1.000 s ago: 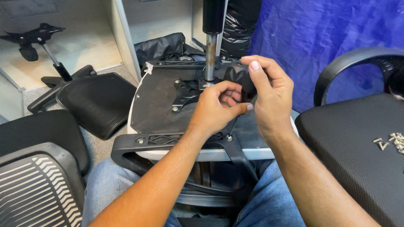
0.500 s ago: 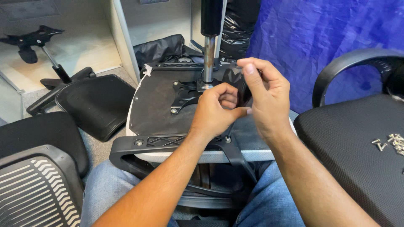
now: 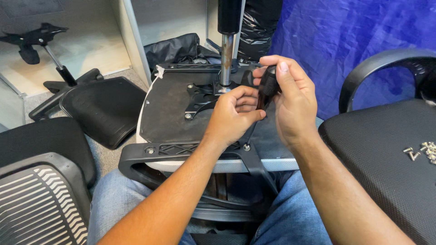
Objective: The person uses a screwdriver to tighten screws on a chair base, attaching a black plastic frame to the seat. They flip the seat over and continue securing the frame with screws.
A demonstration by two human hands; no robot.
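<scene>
Since a second ago, both hands have drawn closer over the upturned black chair seat underside [image 3: 172, 113]. Its ribbed black screwdriver handle [image 3: 269, 84] stands nearly upright beside the rusty metal gas-lift column [image 3: 225, 59]. Right hand [image 3: 293, 102] wraps the handle; left hand [image 3: 234, 115] is curled, fingertips pinching the shaft below. Small silver screws [image 3: 422, 151] lie on the neighbouring black mesh seat [image 3: 377, 159].
</scene>
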